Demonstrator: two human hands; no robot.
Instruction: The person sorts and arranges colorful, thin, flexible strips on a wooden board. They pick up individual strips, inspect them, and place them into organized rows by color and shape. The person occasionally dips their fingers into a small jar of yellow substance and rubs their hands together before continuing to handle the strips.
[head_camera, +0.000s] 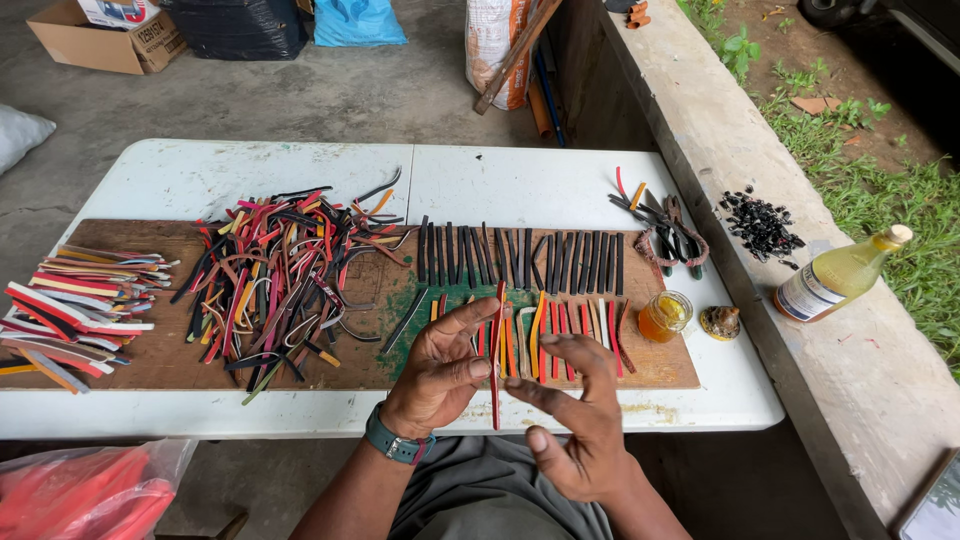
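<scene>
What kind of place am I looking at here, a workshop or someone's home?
Probably an informal craft workspace on a covered porch or shed edge: a white folding table on bare concrete, a low concrete wall with grass beyond, and a wooden board spread with coloured strips, one red strip between both hands.

On the desk (200, 175) lies a board (150, 365): strip pile (280, 275) at left, strip rows (520, 262) to its right, jar (665, 316) beyond them, bottle (840, 275) on the ledge (850, 390).
</scene>
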